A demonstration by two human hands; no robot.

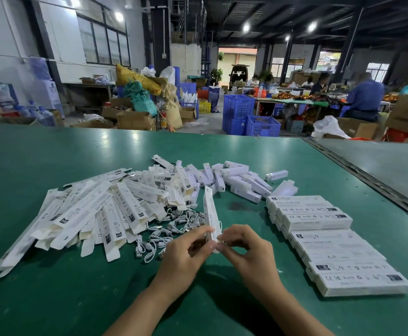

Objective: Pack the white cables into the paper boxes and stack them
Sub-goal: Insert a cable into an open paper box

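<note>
Now box (211, 214) pinched at its near end.
Both left hand (188, 249) and right hand (245, 248) grasp it; cables (174, 230) at 10 o'clock, stack (331, 241) at 3.

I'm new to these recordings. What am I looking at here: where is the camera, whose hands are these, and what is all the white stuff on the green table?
There is no machine here. A person works with bare hands, and the single picture comes from a wide-angle camera worn on their head, looking forward and down.

The left hand and right hand both pinch the near end of one long paper box, which points up and away from them.

On the green table lie:
- to the left, a loose pile of boxes with open flaps;
- beside the hands, a tangle of white cables;
- farther back, a heap of small white boxes;
- to the right, neat stacked rows of closed boxes.

Behind the table is a workshop with other people seated at tables.
</note>
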